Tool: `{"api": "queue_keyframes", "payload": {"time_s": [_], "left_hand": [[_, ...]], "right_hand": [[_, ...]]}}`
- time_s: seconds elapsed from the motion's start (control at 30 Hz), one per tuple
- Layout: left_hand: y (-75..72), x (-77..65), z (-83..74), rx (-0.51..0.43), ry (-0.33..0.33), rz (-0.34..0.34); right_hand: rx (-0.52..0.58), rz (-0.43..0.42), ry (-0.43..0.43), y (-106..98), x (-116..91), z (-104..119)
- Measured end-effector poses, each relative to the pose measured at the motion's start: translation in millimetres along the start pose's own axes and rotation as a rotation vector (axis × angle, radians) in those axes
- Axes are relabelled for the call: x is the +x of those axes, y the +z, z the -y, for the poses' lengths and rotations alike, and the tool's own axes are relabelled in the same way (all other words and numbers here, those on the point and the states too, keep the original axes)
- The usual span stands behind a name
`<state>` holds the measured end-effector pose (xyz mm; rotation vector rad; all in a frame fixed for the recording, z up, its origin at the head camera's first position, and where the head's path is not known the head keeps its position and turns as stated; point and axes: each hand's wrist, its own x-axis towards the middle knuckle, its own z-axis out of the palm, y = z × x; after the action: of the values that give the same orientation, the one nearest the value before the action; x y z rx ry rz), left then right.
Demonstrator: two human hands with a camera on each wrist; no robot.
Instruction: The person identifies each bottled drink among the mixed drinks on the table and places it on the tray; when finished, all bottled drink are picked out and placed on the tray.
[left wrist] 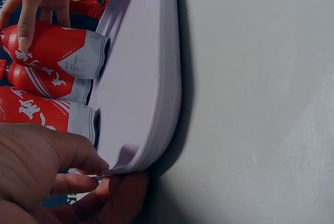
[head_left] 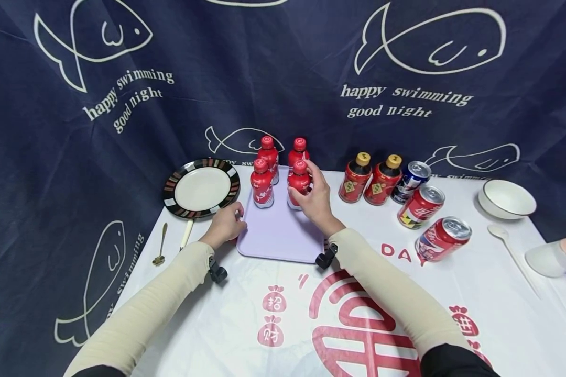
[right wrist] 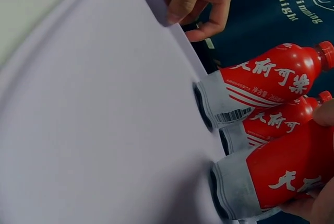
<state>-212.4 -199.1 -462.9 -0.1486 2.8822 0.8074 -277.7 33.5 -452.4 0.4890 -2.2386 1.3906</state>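
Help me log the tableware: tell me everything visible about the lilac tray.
The lilac tray looks like smooth plastic, with rounded corners and a low raised rim. It lies flat on the white tablecloth. The left hand pinches its left edge. Three red bottles stand on its far half; the right hand grips a fourth bottle there.

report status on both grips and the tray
Left grip pinches lavender tray by edge. Right grip holds front right red bottle. Three matching red bottles close by. Plate beside left grip.
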Motion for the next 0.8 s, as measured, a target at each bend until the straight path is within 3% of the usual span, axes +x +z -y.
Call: {"api": "queue_keyframes", "payload": {"time_s": [0.17,0.53,0.8], "left_hand": [[-0.2,-1.1,-1.4,0.012,-0.001,0.002],[0.7,-1.0,-2.8,0.024,-0.001,-0.01],[0.5,-1.0,-0.9,0.017,-0.006,-0.004]], "right_hand": [[-0.034,0.002,0.006,-0.7,-1.5,-0.8],[0.012,0.07,0.108,-16.0,-13.3,-6.1],[0.06,0.005,0.107,-43.4,-20.7,-7.2]]}}
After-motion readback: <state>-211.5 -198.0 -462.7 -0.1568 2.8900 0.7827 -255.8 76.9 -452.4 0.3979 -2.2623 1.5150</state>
